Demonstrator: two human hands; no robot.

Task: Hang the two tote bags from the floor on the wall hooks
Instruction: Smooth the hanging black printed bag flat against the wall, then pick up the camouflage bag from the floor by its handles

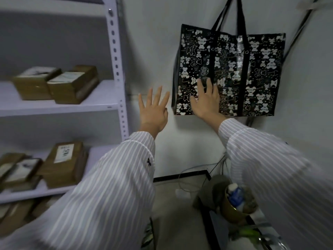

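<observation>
A black tote bag (252, 73) printed with white bears hangs flat against the white wall by its two black straps (240, 13). The hook is out of view above the top edge. My right hand (207, 100) lies open on the bag's lower left part, fingers spread, holding nothing. My left hand (154, 109) is raised in front of the bare wall just left of the bag, fingers apart and empty. Both arms wear striped white sleeves. No second tote bag is in view.
A white metal shelf rack (117, 69) stands at the left, holding brown parcels (72, 83) on two levels. On the floor at lower right sit a gold bowl with a bottle (236, 201), a grey cloth and loose cables (189, 175). A black cable (297, 33) runs down the wall.
</observation>
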